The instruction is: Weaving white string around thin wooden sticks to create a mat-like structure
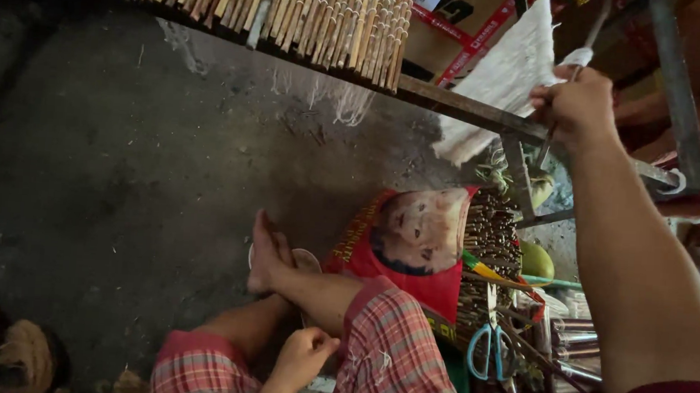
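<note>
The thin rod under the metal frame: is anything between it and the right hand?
Nothing visible. The right hand is closed directly around the thin rod, beside the white woven cloth.

A mat of dry, matt wooden sticks [313, 13] is seen at the upper middle; a rough white woven cloth [502, 76], a dull metal frame [516, 163] and glossy blue plastic-handled scissors [490, 346] lie toward the right.

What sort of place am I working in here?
Probably a small handcraft workshop for woven stick mats: a woven stick mat on a frame, bundled sticks, blue-handled scissors, bare concrete floor.
</note>
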